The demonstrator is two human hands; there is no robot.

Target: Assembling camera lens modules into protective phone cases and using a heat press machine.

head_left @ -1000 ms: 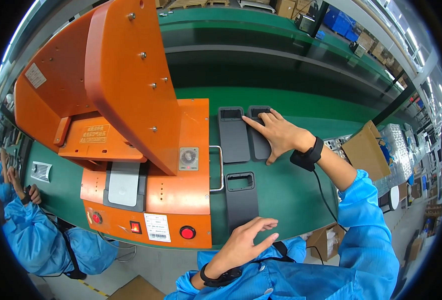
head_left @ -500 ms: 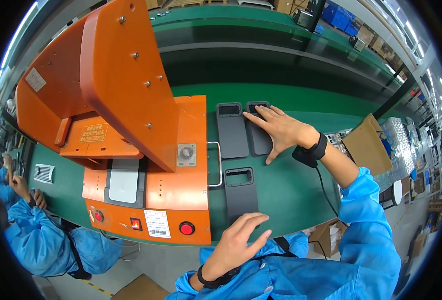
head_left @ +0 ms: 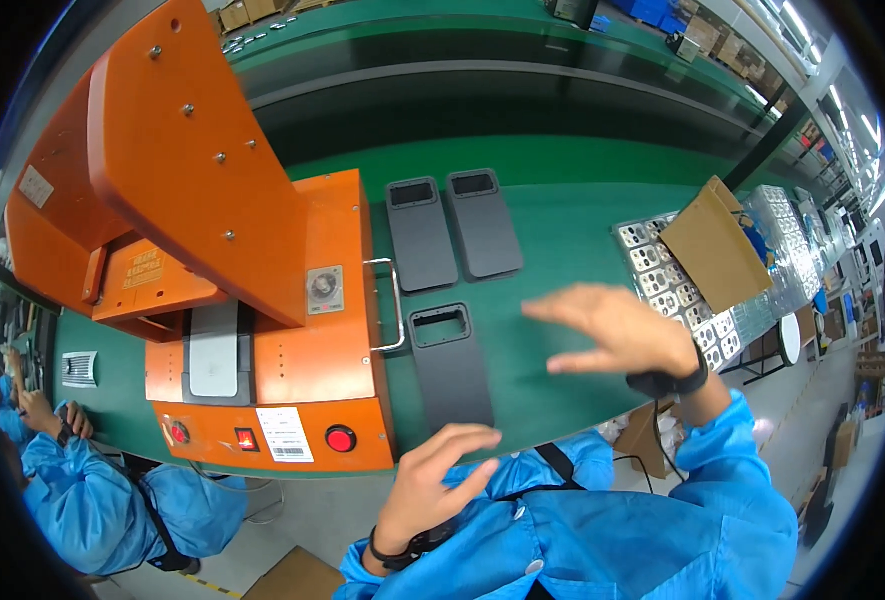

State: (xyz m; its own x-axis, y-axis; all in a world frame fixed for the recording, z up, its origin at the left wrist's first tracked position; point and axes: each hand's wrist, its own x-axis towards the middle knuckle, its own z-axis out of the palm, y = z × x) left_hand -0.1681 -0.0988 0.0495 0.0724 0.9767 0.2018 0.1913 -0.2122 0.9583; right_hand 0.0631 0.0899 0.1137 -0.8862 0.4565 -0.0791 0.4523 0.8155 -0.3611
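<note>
Left hand: our left hand (head_left: 433, 480) hovers at the near edge of the green bench top (head_left: 563, 230), fingers spread & slightly curled, holding nothing; fingertips just short of the near end of the closest case.
Right hand: our right hand (head_left: 618, 330) floats above the bench, palm down, fingers stretched out flat & apart, empty; black wrist strap (head_left: 668, 383) w/ a cord on the wrist.
Near case: dark grey plastic phone-case shell w/ a rectangular camera cut-out (head_left: 450, 365) lies flat just right of the press, between both hands, touched by neither.
Far cases: two more dark grey shells, left one (head_left: 421, 232) & right one (head_left: 483, 222), side by side further back, well apart from our hands.
Press: big orange metal press machine (head_left: 213, 230) on the left, red round button (head_left: 340, 438) on its front, light grey pad (head_left: 213, 350) in its bay.
Right side: trays of small white parts (head_left: 663, 270) under a brown cardboard sheet (head_left: 713, 245).
Co-worker: person in a blue coat (head_left: 93, 500) at lower left.
</note>
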